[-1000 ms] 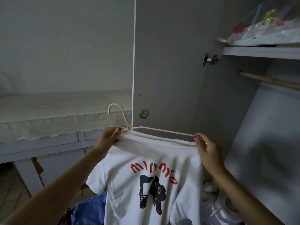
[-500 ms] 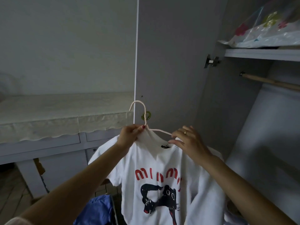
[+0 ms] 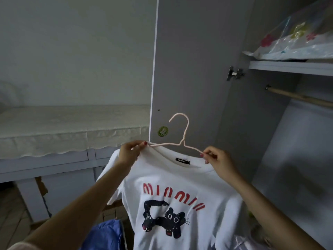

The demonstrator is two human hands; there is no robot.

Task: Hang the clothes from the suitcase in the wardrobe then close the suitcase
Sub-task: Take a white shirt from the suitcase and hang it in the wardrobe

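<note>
The white cat-print T-shirt [image 3: 173, 199] sits on the pink wire hanger [image 3: 177, 141], pinched at its shoulders by the left hand [image 3: 129, 154] and right hand [image 3: 216, 159], not yet hung on the bare wardrobe rail [image 3: 299, 95]; the suitcase is out of view.

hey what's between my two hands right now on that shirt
In the head view, the pink hanger spans from left hand to right hand, its hook upright; below it, the T-shirt collar with a black label.
</note>
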